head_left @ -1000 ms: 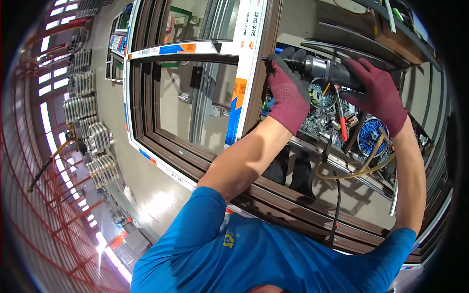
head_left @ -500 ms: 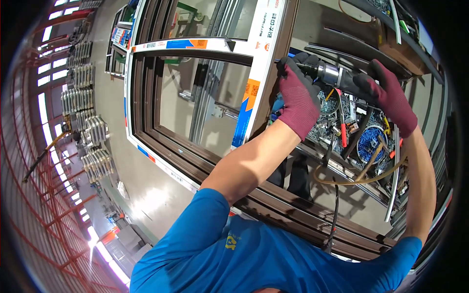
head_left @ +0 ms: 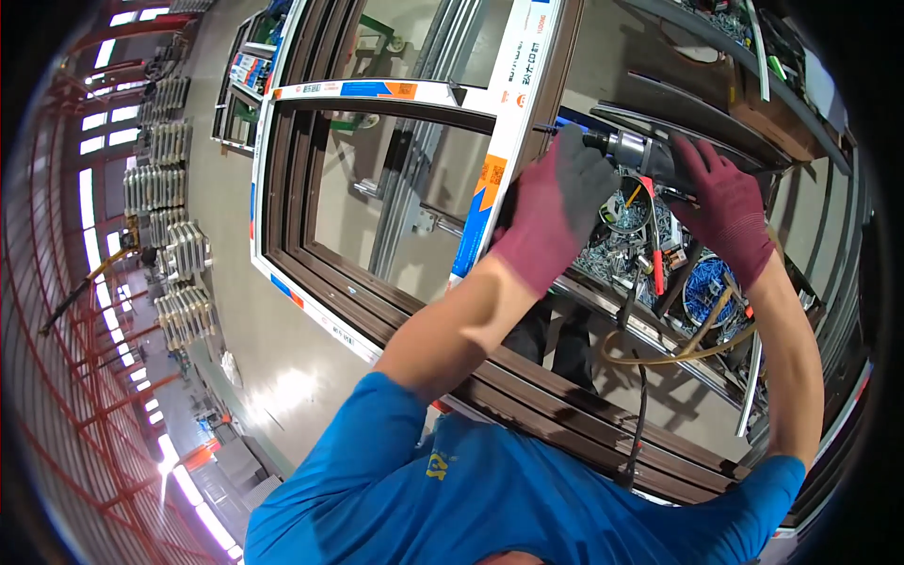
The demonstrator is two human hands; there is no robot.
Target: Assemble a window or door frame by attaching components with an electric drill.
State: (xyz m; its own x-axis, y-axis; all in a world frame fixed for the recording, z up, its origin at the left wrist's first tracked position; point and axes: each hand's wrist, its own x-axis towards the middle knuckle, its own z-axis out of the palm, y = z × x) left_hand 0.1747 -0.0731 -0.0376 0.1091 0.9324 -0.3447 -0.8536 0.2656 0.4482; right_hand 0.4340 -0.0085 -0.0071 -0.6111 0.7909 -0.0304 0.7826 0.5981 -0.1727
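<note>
R hand's (head_left: 723, 205) fingers are wrapped round the drill (head_left: 633, 149); L hand's (head_left: 570, 193) are curled by its front end, but whether it's gripped can't be told. Drill is held beside the brown edge of the window frame (head_left: 516, 104), bit (head_left: 544, 127) pointed at it. Work's judged part-done: sides & crossbar (head_left: 363, 91) are joined, film's left on. Whether a hole's been made, & how many are left, can't be seen. Nearby, loose screws (head_left: 603, 259) & blue screws (head_left: 702, 287) are kept to hand.
</note>
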